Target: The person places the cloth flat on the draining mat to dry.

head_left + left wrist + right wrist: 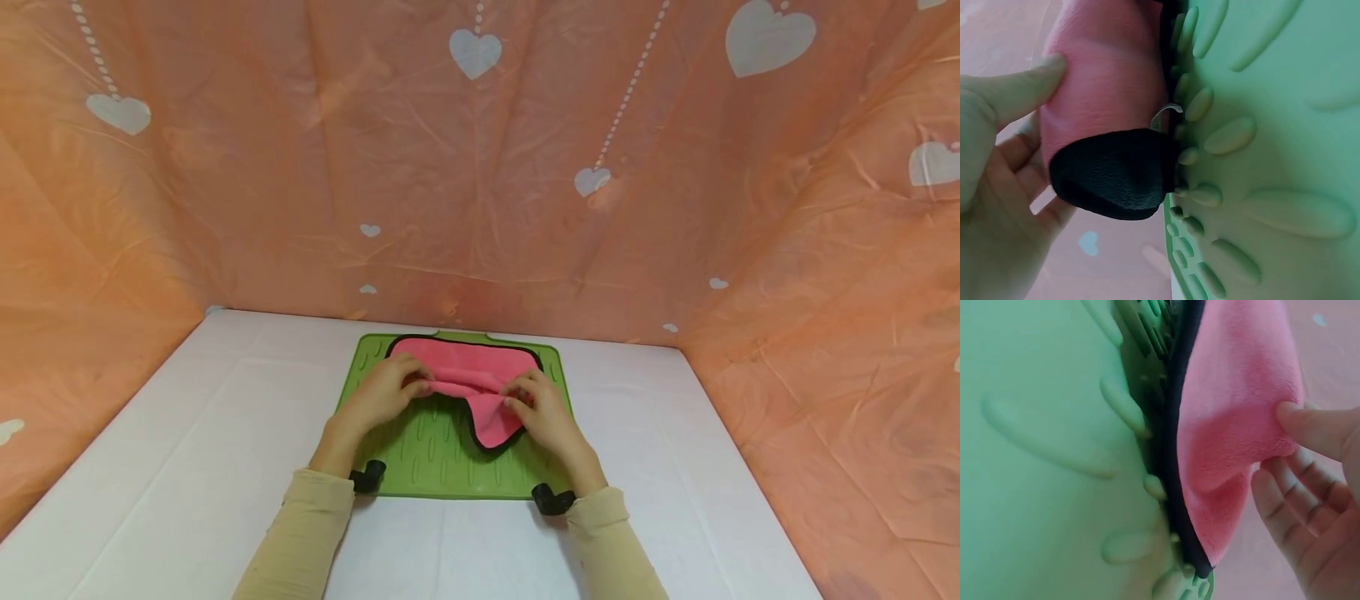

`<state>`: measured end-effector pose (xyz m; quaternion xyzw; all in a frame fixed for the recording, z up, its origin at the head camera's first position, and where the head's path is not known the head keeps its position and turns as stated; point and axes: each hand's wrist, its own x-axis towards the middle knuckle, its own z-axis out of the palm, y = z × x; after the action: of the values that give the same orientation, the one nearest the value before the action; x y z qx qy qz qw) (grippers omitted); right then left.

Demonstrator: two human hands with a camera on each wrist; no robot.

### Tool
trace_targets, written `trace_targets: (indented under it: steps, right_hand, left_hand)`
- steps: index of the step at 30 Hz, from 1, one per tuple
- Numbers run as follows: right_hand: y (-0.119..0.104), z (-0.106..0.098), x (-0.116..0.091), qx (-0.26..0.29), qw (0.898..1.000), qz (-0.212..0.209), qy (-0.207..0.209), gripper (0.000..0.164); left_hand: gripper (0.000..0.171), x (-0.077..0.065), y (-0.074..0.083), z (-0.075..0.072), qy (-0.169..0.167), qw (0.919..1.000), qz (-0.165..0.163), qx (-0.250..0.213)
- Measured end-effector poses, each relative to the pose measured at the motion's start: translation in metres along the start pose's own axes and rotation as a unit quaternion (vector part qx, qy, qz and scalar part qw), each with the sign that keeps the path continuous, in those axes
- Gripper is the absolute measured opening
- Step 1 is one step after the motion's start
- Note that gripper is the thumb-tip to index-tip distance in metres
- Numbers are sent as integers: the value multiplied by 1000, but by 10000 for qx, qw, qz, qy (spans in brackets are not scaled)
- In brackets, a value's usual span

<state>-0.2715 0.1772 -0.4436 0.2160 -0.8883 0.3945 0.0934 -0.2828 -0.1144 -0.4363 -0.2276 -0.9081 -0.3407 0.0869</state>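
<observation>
A pink cloth with black edging [468, 357] lies partly folded on a green ridged tray [420, 467]. My left hand [384, 395] pinches the fold near its left end. In the left wrist view, the thumb [1029, 87] presses the pink side, with the other fingers partly hidden behind; a dark underside and a small white tag show. My right hand [549, 418] pinches the fold farther right, beside a corner that hangs toward me. Thumb and fingertips meet at the fleecy pink fabric [1235, 394] in the right wrist view.
The tray sits on a white-covered table [187, 467]. Black corner pieces, one on the left [369, 476] and one on the right [552, 500], are at the tray's near corners. An orange curtain with white hearts [420, 167] encloses the back and sides.
</observation>
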Motion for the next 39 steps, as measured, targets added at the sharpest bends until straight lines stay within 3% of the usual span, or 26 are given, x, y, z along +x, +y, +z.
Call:
trace_targets:
  steps: [7,11,15,20,27,33,39]
  right_hand:
    - [9,-6,1,-112,9984,-38,560,9]
    - [15,-7,2,-128,9979,-155,623,10]
    - [20,-5,1,-253,9992,-138,266,9]
    - [24,0,0,-498,9976,168,-441,10]
    - [17,-3,-1,-532,9946,323,-834,14]
    - [5,-11,-3,-105,9971,519,-548,13]
    - [-11,-9,-8,182,9988,259,-376,11]
  left_hand:
    - [10,0,1,-6,705,9970,150,-293]
    - [10,-1,-2,-8,880,9958,127,-213]
    - [8,-1,-5,-6,735,9972,91,121]
    - [7,-3,-9,2,252,9979,-97,584]
    - [7,-5,-8,6,-463,9959,-646,441]
    - [11,-6,-2,3,-329,9977,-476,367]
    - [11,-14,1,-6,-143,9992,14,375]
